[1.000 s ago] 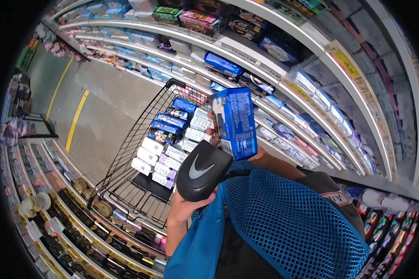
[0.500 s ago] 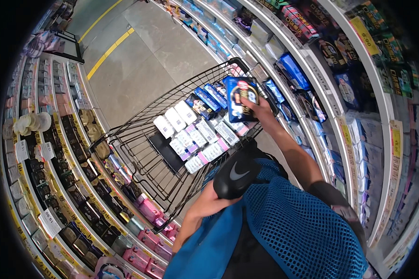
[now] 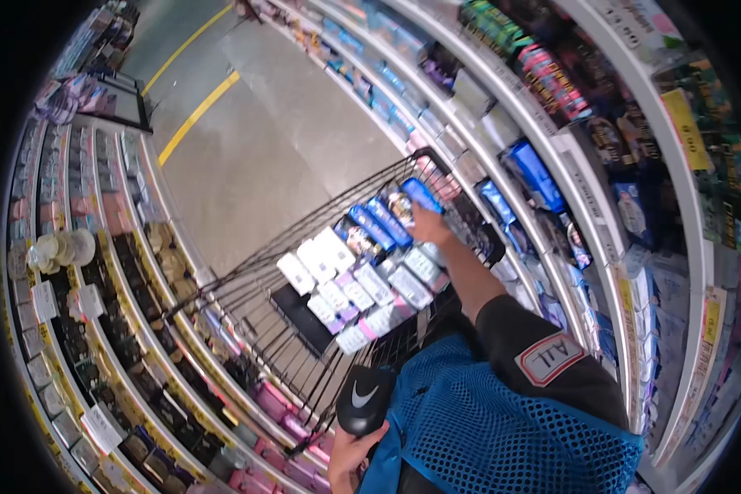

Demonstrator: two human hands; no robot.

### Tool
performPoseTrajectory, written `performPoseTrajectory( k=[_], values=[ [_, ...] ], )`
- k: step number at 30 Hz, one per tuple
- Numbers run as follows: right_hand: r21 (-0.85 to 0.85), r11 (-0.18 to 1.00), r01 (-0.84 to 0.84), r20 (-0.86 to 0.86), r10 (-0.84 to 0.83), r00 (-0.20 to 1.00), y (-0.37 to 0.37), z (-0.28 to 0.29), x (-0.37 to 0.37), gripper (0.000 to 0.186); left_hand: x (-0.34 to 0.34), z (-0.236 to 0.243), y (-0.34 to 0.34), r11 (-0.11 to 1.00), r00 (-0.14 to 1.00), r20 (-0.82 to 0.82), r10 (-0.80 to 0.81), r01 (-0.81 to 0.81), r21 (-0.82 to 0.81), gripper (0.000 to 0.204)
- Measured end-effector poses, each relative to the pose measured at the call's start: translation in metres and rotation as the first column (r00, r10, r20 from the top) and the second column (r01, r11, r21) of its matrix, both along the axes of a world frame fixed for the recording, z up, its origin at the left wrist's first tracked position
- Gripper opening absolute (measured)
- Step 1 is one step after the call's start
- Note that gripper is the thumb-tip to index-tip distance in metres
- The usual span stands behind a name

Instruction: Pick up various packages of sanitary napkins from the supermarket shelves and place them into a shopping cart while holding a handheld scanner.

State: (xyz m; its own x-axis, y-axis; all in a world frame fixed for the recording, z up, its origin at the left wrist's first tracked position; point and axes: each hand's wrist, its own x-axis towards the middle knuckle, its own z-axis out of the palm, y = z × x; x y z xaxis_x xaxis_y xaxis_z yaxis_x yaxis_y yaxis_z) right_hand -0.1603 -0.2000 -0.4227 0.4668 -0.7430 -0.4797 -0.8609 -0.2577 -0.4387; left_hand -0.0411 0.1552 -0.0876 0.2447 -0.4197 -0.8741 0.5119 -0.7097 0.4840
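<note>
My right hand (image 3: 426, 224) reaches into a black wire shopping cart (image 3: 247, 267) and grips a soft blue pack (image 3: 421, 194) at the far end of a row of similar dark blue packs (image 3: 380, 221). White boxes (image 3: 314, 255) stand beside that row. Nearer to me are several white and pink packs (image 3: 375, 284). At the lower middle, my left hand (image 3: 356, 449) is closed at the lower edge of a rounded black thing (image 3: 362, 402) with a white curved mark. Its kind is unclear, and some of the fingers are hidden.
Shelves of blue packs (image 3: 537, 174) and other boxed goods rise along the right. Lower shelves on the left hold dark and pink packages (image 3: 276, 402). A yellow line (image 3: 199, 115) crosses the grey floor ahead. My blue mesh vest (image 3: 510, 407) fills the lower part.
My right hand has lowered the blue pack from above the cart into the row, at its far end. The left hand and black thing appear lower and further left in view.
</note>
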Motion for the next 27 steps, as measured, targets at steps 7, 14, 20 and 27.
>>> performPoseTrajectory(
  k=[7, 14, 20, 27],
  values=[
    [0.04, 0.936, 0.349, 0.364, -0.339, 0.868, 0.042, 0.076, -0.05, 0.026, 0.018, -0.01, -0.033, 0.921, 0.923, -0.083, -0.376, 0.361, -0.149, 0.039],
    [-0.029, 0.928, 0.372, 0.538, -0.299, 0.788, 0.163, 0.163, -0.107, 0.021, 0.031, -0.008, -0.058, 0.844, 0.882, -0.081, -0.465, 0.413, -0.342, 0.032],
    [-0.281, 0.958, 0.056, 0.336, 0.043, 0.941, 0.24, 0.147, -0.134, 0.033, 0.001, 0.003, -0.074, 0.752, 0.821, -0.009, -0.571, 0.519, -0.407, 0.038],
    [-0.241, 0.89, -0.386, -0.025, 0.392, 0.92, 0.261, 0.126, -0.087, 0.037, -0.029, 0.009, -0.037, 0.699, 0.808, 0.144, -0.572, 0.571, -0.43, 0.04]
  ],
)
